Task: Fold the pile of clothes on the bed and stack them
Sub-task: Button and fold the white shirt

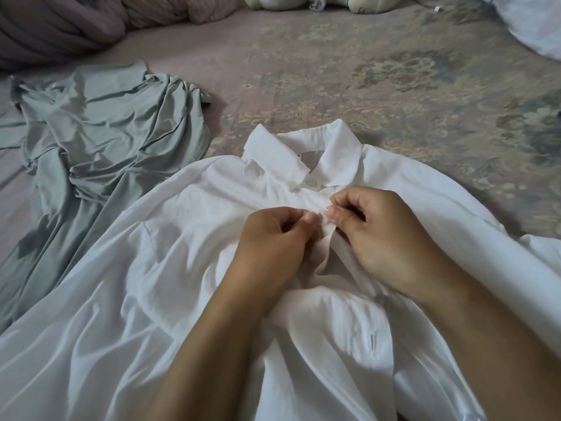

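A white collared shirt [158, 268] lies front-up across the near part of the bed, its collar [291, 159] pointing away from me and its top button fastened. My left hand [273, 238] and my right hand [385, 235] meet just below the collar. Each pinches an edge of the shirt's front placket between thumb and fingers. Below my hands the placket gapes apart. A pale green garment [100, 141] lies crumpled and unfolded to the left of the shirt.
The bed is covered by a floral patterned sheet [379, 86]. A bunched mauve blanket [60, 22] lies at the far left, a cream plush toy [303, 1] at the far edge, and a white pillow [534, 22] at the far right.
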`<state>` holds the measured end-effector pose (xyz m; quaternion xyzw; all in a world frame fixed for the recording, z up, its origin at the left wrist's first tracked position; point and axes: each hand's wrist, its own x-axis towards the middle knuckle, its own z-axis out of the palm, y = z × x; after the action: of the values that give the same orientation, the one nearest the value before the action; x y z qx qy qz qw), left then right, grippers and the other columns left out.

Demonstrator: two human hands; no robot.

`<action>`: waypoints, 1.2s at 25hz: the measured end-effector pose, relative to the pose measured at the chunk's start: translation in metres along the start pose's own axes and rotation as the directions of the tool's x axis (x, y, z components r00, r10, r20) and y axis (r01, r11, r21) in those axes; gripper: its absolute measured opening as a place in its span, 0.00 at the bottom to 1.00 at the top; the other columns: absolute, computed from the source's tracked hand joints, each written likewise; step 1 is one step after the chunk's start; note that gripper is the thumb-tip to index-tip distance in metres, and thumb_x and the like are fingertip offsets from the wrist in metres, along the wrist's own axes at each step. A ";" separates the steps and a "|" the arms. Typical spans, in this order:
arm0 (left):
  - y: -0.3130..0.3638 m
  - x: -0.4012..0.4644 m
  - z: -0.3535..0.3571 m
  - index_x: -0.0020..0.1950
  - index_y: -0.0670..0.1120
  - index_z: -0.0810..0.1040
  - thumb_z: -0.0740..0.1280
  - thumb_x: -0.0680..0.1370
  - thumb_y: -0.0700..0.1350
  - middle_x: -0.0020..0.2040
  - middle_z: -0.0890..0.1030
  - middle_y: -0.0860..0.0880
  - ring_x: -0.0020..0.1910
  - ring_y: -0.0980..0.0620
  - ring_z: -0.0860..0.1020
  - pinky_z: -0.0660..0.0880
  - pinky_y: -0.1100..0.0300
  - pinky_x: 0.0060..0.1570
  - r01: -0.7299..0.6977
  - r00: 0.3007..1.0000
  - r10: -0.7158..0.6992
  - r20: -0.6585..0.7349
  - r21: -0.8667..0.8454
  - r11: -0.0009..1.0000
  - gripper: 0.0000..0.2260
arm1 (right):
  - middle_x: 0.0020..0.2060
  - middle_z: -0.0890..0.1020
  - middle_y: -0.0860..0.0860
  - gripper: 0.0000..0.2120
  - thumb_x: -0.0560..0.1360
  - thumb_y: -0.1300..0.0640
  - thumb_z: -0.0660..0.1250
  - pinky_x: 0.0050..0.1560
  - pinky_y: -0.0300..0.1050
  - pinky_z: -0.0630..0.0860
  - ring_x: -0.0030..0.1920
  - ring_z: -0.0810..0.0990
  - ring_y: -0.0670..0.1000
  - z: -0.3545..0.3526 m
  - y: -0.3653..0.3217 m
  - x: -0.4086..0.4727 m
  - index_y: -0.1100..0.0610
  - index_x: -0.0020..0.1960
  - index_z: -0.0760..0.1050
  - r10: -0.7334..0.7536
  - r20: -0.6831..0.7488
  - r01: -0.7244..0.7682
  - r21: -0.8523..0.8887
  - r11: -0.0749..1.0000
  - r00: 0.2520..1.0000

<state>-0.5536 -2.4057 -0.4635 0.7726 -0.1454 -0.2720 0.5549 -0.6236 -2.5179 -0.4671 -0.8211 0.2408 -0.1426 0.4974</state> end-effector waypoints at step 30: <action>-0.025 -0.132 -0.013 0.40 0.52 0.82 0.57 0.72 0.56 0.40 0.77 0.54 0.36 0.51 0.77 0.75 0.54 0.33 -0.439 0.897 0.315 0.311 0.712 0.547 0.15 | 0.39 0.77 0.45 0.02 0.73 0.59 0.71 0.41 0.31 0.69 0.38 0.75 0.42 -0.038 -0.001 -0.082 0.57 0.44 0.81 0.032 0.110 0.012 -0.374 0.927 0.993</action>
<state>-0.6552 -2.3174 -0.4498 0.8615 -0.4497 -0.1138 0.2066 -0.7103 -2.5023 -0.4479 -0.9064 0.2391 -0.0445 0.3455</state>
